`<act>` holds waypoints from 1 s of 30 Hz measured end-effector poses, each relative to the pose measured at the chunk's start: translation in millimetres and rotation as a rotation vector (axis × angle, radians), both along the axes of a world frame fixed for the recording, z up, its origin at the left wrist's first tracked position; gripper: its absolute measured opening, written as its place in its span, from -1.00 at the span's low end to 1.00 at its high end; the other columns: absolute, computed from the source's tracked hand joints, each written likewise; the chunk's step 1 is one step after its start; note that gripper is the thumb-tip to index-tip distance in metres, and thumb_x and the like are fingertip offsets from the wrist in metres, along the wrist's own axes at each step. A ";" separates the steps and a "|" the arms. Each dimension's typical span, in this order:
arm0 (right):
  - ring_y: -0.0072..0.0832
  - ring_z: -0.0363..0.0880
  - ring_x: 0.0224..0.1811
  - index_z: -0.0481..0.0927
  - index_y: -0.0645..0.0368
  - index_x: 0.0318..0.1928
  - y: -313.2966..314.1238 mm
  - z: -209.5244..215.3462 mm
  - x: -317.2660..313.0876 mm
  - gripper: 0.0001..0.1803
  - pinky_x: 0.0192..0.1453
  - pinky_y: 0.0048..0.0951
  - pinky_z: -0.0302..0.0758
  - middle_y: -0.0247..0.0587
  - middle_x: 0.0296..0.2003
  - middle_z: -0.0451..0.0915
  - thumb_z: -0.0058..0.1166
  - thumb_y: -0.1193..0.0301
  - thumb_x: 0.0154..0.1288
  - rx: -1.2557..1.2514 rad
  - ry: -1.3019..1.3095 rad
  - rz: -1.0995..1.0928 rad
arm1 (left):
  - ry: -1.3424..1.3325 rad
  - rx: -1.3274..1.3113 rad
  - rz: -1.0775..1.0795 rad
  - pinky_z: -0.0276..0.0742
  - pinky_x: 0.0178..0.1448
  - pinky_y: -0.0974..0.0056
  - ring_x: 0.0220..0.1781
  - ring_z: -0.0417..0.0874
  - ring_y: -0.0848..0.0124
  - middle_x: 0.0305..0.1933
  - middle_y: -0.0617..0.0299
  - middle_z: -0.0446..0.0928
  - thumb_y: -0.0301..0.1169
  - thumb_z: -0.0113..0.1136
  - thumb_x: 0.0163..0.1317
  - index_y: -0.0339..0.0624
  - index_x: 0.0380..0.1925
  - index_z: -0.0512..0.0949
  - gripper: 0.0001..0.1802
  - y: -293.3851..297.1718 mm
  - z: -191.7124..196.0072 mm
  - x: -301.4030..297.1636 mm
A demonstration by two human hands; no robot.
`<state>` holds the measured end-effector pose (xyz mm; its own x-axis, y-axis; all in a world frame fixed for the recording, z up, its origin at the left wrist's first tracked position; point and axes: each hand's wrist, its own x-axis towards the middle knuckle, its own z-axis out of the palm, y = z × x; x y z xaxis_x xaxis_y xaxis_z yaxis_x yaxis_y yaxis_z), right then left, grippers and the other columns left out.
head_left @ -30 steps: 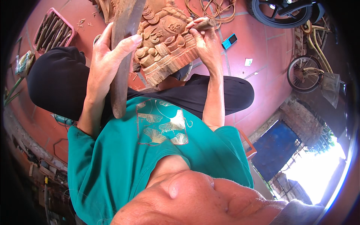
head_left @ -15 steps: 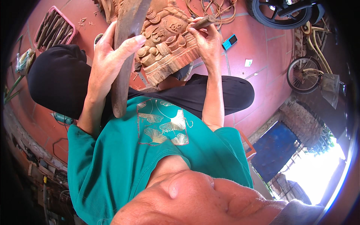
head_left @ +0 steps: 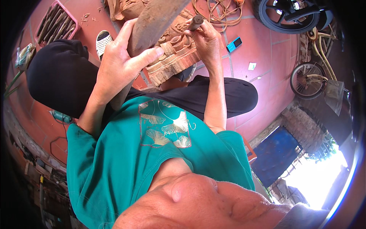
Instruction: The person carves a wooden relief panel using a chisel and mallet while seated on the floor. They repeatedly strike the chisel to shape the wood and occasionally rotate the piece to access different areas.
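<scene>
On the lap, the left hand [head_left: 116,63] is clamped around a mallet [head_left: 150,26]; the right hand [head_left: 207,40] grips a chisel [head_left: 195,22] set against the carving [head_left: 173,57]. Advised: keep strikes light, chisel angle steady. Phone [head_left: 233,44] lies on tiles nearby.

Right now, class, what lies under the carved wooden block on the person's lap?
Under the carved block: black trousers and a sandal's edge. Whatever lies beneath its middle is covered.

Carved wood block [head_left: 173,57] propped on your lap, your left hand [head_left: 120,63] with the wooden mallet [head_left: 152,23] on its left, your right hand [head_left: 207,40] with the chisel [head_left: 196,22] at its right, phone [head_left: 233,44] further right, tool tray [head_left: 57,24] and sandal [head_left: 103,41] further left, coiled cord [head_left: 219,11] behind it.
</scene>
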<state>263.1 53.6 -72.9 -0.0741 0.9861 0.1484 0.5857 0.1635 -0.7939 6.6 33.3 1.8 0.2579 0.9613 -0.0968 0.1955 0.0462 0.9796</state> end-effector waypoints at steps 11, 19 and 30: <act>-0.26 0.67 -0.21 0.63 0.25 -0.10 0.2 -0.1 -0.8 -0.75 -0.13 -0.30 0.55 -0.14 -0.27 0.66 0.30 0.60 0.19 -0.057 0.067 -0.017 | 0.043 0.040 -0.009 0.64 0.08 0.24 -0.09 0.78 0.32 -0.11 -0.01 0.73 -0.26 0.50 0.20 -0.33 0.26 0.42 -0.30 -1.6 4.0 1.8; -0.29 0.69 -0.21 0.65 0.23 -0.08 0.3 0.3 -1.6 -0.75 -0.12 -0.32 0.56 -0.15 -0.27 0.66 0.26 0.62 0.20 -0.077 0.116 -0.029 | 0.038 0.086 -0.002 0.65 0.02 0.26 -0.12 0.78 0.35 -0.13 0.02 0.73 -0.28 0.49 0.21 -0.32 0.26 0.42 -0.32 -1.1 -1.4 1.9; -0.21 0.67 -0.22 0.65 0.22 -0.10 1.7 2.5 -2.6 -0.76 -0.12 -0.27 0.55 -0.13 -0.29 0.68 0.29 0.58 0.19 -0.024 0.031 0.013 | 0.037 0.161 -0.028 0.66 0.01 0.15 -0.11 0.81 0.16 -0.16 -0.07 0.72 -0.23 0.46 0.23 -0.31 0.26 0.38 -0.30 -2.6 -3.2 5.4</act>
<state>260.5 55.3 -70.4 -0.0831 0.9884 0.1269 0.5590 0.1517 -0.8152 11.9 30.7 -1.4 0.2841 0.9576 0.0476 0.2303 -0.1164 0.9661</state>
